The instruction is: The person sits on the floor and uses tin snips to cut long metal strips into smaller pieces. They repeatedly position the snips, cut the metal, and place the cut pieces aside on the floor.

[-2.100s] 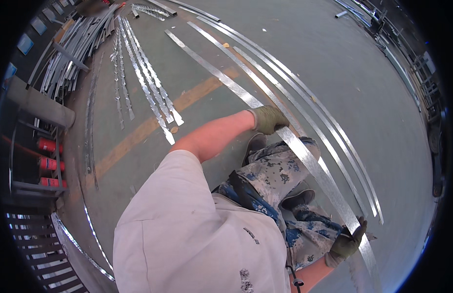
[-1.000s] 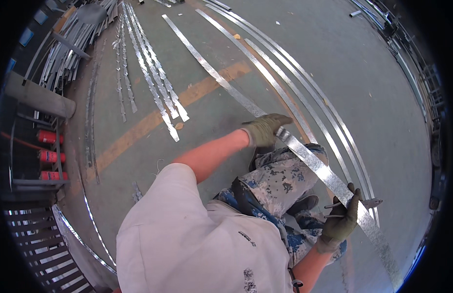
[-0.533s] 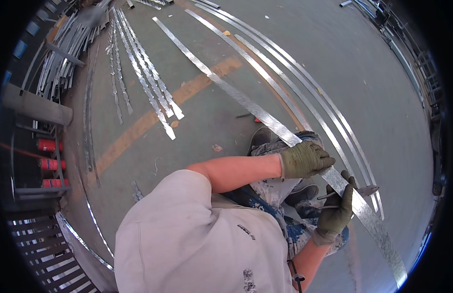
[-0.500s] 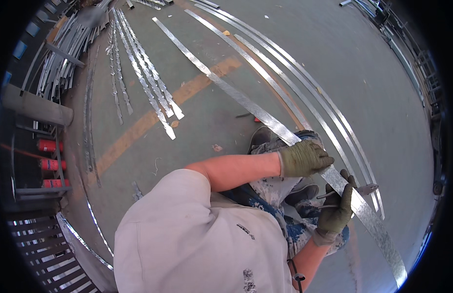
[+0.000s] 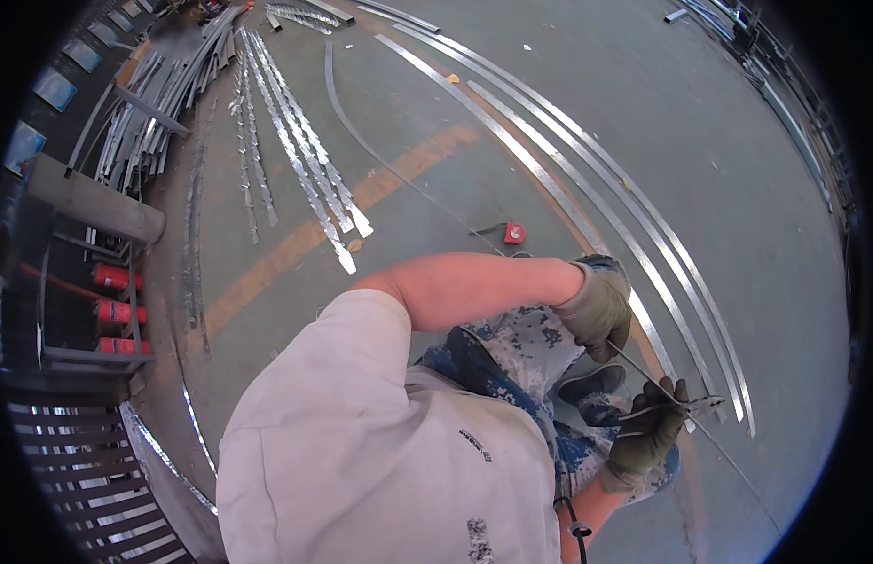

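Left hand [image 5: 598,308], gloved, closed around a long thin metal strip [image 5: 410,183] seen edge-on, just above the knees. Right hand [image 5: 649,430], gloved too, clamped on the handles of metal snips [image 5: 685,408], blades at the strip lower down. Strip running up and away across the green floor [image 5: 737,150]. Red tape measure [image 5: 514,232] lying just beside it. Further curved strips [image 5: 587,169] to the right; notched strips [image 5: 295,150] piled to the left.

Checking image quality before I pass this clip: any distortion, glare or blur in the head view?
Head view: strong fisheye bend, so the long metal strips on the floor curve toward the rim; black corners; daylight glints on the strips; the gloved left hand and right hand look sharp, without motion blur.
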Tool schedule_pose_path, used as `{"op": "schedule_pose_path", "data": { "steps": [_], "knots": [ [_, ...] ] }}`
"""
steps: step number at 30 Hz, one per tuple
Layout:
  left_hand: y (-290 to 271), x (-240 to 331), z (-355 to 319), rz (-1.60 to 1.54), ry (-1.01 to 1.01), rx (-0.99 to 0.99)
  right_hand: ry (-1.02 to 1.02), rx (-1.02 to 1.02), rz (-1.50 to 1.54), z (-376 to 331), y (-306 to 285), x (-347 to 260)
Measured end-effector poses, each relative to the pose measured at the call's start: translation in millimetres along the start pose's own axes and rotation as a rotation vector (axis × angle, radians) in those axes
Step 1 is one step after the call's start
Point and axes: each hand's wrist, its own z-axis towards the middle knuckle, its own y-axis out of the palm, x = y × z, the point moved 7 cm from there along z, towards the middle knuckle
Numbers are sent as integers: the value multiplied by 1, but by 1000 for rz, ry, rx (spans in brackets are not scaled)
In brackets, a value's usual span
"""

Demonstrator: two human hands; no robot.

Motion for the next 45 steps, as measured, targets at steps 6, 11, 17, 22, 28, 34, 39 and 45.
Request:
{"op": "schedule_pose_path", "data": {
  "steps": [6,11,17,22,28,34,39,45],
  "knots": [
    [10,3,7,-291,-206,-281,132,309,-22,-13,-9,15],
    [19,10,38,-246,-181,-468,134,497,48,-38,-18,19],
    [17,-12,64,-229,-215,-418,228,540,-51,-59,-40,6],
    [20,-17,78,-355,-131,-364,94,575,-111,-61,-19,-19],
    [12,-16,71,-429,-191,-332,214,606,-43,-50,-58,-7],
    [21,-64,61,-515,-136,-353,316,377,68,-38,-20,23],
    [15,-88,55,-440,-268,-261,268,304,101,-32,-12,9],
    [-25,-104,37,26,-217,-18,29,418,126,-38,-64,-17]
  ]
}}
